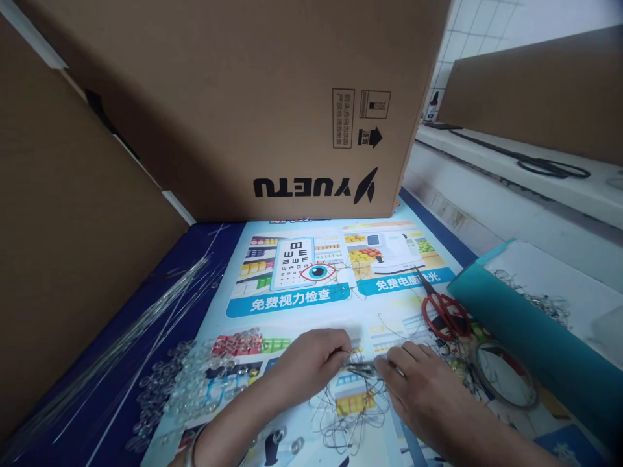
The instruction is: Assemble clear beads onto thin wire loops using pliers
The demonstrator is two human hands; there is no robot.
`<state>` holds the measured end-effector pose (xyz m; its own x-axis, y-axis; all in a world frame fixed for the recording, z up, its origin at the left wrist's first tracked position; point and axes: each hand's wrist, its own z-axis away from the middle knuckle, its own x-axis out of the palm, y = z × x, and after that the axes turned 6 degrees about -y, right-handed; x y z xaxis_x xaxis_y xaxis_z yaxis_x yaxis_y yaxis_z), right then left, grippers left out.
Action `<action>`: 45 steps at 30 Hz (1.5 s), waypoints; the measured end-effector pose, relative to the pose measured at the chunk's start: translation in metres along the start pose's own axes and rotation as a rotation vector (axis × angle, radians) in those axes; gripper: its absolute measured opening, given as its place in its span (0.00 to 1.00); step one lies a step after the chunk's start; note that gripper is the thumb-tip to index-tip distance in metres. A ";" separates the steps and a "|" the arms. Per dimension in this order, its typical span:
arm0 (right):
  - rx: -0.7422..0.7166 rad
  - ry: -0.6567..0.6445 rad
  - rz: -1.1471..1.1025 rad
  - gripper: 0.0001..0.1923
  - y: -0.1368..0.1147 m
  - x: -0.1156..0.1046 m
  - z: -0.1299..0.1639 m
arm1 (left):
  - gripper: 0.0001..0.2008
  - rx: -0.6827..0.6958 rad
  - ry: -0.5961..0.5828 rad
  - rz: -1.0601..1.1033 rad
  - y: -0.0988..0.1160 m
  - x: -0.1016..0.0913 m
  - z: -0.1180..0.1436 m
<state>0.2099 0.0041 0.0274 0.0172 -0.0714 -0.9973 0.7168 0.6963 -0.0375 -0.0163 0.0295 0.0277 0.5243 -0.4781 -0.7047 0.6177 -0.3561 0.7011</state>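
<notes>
My left hand [316, 357] is closed in a pinch on thin wire [353, 421], which hangs in loose, tangled loops below the fingers. Just to the right, my right hand [418, 383] is closed with its fingertips on a slim, dark, shiny metal piece [361, 369] that spans the gap between both hands. Its kind is hard to make out, as the fingers cover its ends. Beyond the right hand lie red-handled scissors [445, 314] with the blades pointing away. A roll of tape [506, 375] lies to the right of that hand.
Many clear beads [195, 379] are spread at the left, beside a sheaf of straight thin wires [141, 311]. A teal-edged box [525, 337] with wire pieces in it stands at the right. A large cardboard box [243, 110] walls off the back. More scissors [549, 165] lie on the ledge.
</notes>
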 end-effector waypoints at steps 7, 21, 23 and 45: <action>-0.008 0.028 0.063 0.19 0.002 0.009 0.002 | 0.07 -0.004 -0.025 -0.089 0.002 0.001 0.000; 0.015 0.076 0.069 0.20 -0.001 0.011 0.012 | 0.11 0.034 -0.036 -0.445 0.002 0.011 -0.001; 0.014 0.082 0.071 0.21 -0.002 0.012 0.013 | 0.11 0.035 -0.049 -0.483 0.003 0.012 -0.002; 0.008 0.154 0.070 0.23 -0.006 0.012 0.014 | 0.04 0.050 -0.036 -0.587 0.005 0.013 0.001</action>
<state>0.2156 -0.0106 0.0170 -0.0391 0.0882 -0.9953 0.7230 0.6901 0.0327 -0.0071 0.0203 0.0222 0.0824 -0.2163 -0.9728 0.7694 -0.6066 0.2001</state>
